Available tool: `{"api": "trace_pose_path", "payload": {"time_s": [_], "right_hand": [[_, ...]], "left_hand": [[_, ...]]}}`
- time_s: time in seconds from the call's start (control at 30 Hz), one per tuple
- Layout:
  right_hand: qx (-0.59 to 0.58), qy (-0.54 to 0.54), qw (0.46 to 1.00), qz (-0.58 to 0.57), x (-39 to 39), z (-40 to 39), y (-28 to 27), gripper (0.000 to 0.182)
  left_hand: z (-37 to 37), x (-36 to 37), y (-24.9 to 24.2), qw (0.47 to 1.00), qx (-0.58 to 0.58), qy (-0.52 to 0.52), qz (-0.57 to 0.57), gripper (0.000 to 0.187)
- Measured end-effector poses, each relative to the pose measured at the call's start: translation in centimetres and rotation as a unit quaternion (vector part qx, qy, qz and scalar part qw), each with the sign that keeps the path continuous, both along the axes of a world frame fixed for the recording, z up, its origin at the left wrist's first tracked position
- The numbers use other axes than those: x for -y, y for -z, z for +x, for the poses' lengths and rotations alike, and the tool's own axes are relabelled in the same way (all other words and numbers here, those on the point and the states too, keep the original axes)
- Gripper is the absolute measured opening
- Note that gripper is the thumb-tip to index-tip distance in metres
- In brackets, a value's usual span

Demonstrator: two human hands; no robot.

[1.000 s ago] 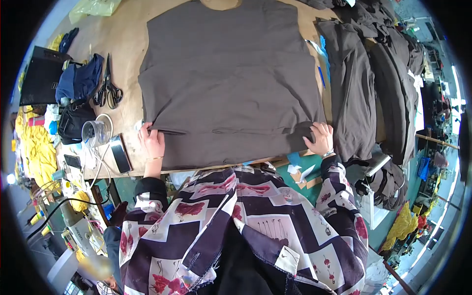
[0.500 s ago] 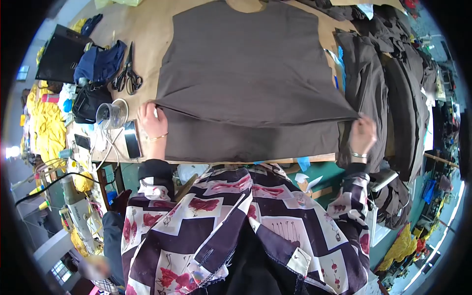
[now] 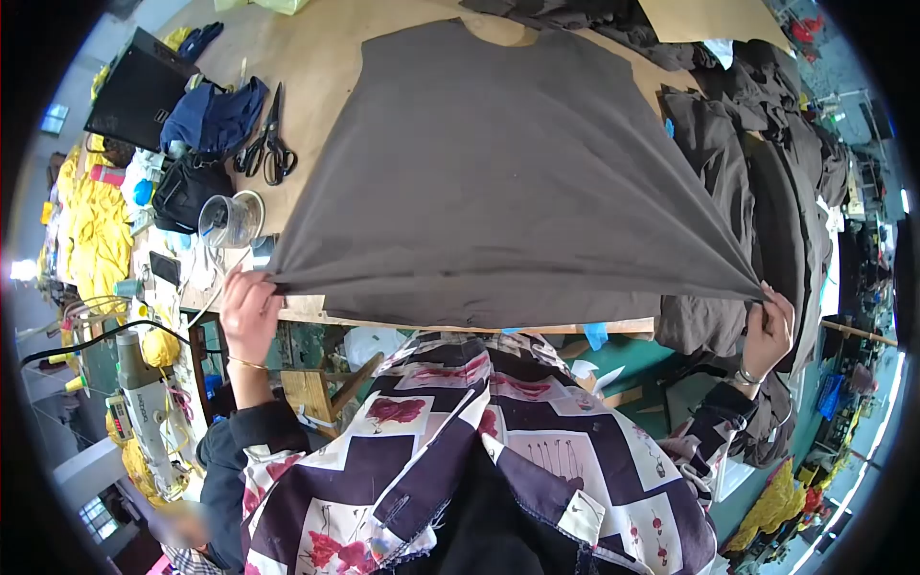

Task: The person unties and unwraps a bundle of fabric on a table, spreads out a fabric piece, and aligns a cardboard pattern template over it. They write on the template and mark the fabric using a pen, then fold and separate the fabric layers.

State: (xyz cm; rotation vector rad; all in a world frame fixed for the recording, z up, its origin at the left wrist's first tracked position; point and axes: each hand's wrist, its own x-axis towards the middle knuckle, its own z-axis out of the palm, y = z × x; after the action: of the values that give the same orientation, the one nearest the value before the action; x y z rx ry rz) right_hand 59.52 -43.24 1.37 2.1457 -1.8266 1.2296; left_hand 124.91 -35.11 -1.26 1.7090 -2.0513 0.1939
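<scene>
A large dark grey-brown cut fabric piece (image 3: 498, 182) lies over the brown paper-covered table (image 3: 316, 67), its near edge lifted off the surface. My left hand (image 3: 249, 311) grips the near left corner of the fabric piece. My right hand (image 3: 770, 331) grips the near right corner, pulled out past the table's right side. The cloth is stretched taut between both hands. My patterned sleeves and top fill the lower part of the view.
Black scissors (image 3: 271, 144), a blue cloth bundle (image 3: 216, 115), a black bag (image 3: 182, 196), a clear cup (image 3: 225, 222) and a black folder (image 3: 134, 91) lie at the left. A stack of dark fabric pieces (image 3: 757, 182) sits at the right. A sewing machine (image 3: 139, 402) stands lower left.
Both hands have lifted the fabric's near edge off the table and pulled it toward me, spreading apart; the right hand moved out to the right, the left hand down past the table edge.
</scene>
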Motion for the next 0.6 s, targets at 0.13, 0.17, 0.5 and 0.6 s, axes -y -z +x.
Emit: {"api": "trace_pose_path", "payload": {"time_s": [0.13,0.17,0.5,0.6], "right_hand": [[0.016,0.021,0.999,0.041,-0.3,-1.1,1.9,0.010],[0.021,0.023,0.998,0.057,-0.2,-1.0,2.0,0.010],[-0.116,-0.065,0.991,0.003,13.3,2.6,3.7,0.008],[-0.097,-0.024,0.992,-0.079,17.6,3.7,-2.0,0.004]], "left_hand": [[-0.6,-0.2,2.3,0.999,-0.024,0.022,0.037,0.021],[-0.4,0.0,2.8,0.998,-0.032,0.033,0.041,0.021],[1.0,13.3,4.2,0.999,-0.013,-0.009,-0.049,0.019],[1.6,17.3,-1.5,0.980,-0.019,-0.031,-0.197,0.021]]}}
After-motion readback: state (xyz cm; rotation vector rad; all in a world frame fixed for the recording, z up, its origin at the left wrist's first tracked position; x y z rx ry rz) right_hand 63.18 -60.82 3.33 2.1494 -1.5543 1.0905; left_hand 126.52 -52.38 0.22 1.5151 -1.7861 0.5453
